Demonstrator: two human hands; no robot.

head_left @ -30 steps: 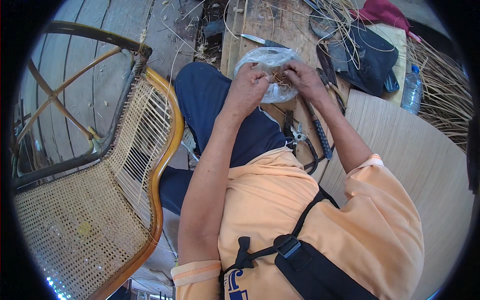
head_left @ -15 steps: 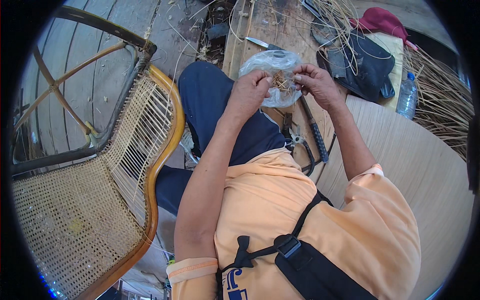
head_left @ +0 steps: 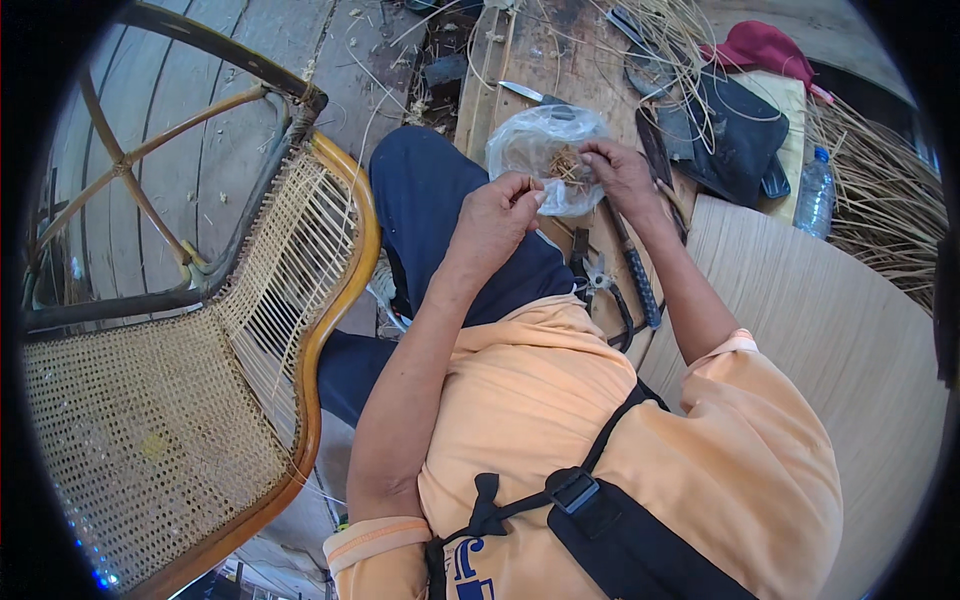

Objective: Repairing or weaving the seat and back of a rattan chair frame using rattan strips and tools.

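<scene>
A clear plastic bag (head_left: 515, 140) lies open past my knee, with brown shreds (head_left: 568, 163) heaped inside. Over the shreds, at the bag's right side, my right hand (head_left: 622, 178) has its fingers bent together; whatever they pinch is hidden. My left hand (head_left: 495, 220) is closed, thumb against forefinger, just above the bag's near left edge. A tiny pale bit shows at those fingertips, too small to name. Left of my legs stands a rattan chair (head_left: 368, 235) with a woven cane seat (head_left: 150, 420) and loose parallel strands (head_left: 290, 235) on part of its weave.
Beyond the bag lies a knife (head_left: 522, 92). Pliers (head_left: 598, 280) and a dark-handled tool (head_left: 635, 268) rest nearer me. Rightward are a black bag (head_left: 735, 130), a red cap (head_left: 765, 50), a water bottle (head_left: 815, 195), cane bundles (head_left: 880, 200) and a curved pale board (head_left: 800, 310).
My right hand has shifted slightly further over the shreds, its fingers drawn closer together. The left hand stays pinched and has dropped a little nearer me.
</scene>
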